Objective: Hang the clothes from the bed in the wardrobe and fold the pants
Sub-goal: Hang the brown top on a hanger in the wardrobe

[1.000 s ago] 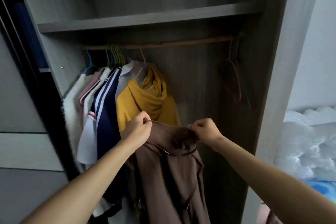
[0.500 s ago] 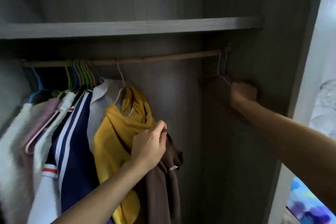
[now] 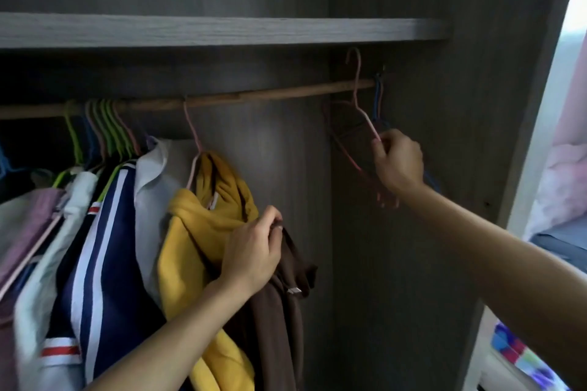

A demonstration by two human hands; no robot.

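In the wardrobe (image 3: 444,136), the left hand (image 3: 251,254) sat just below the middle of the view, fingers curled round a bunched fold of a brown top (image 3: 279,311). The top hung limp from that grip, touching a yellow top (image 3: 197,232) at its 9 o'clock.

The right hand (image 3: 398,162) was up at 2 o'clock, near the side wall, with fingers and thumb pinching the shoulder wire of a pink hanger (image 3: 356,89). The hanger was tilted and its hook stood above the rod (image 3: 270,94), not resting on it. Just beside it at 3 o'clock, a blue hanger (image 3: 377,95) hung at the rod's right end.

The rod ran under a shelf (image 3: 222,30). The yellow top hung from another pink hanger near the rod's middle. At its 9 o'clock the clothes were packed close — a white shirt (image 3: 152,178), then a navy top (image 3: 104,247) with white stripes, then paler pieces at the frame's edge — under a cluster of green hangers (image 3: 108,124). Between the yellow top and the right hand the rod was bare.

Pale bedding (image 3: 568,168) showed at 3 o'clock, outside the wardrobe — too blurred to tell more.
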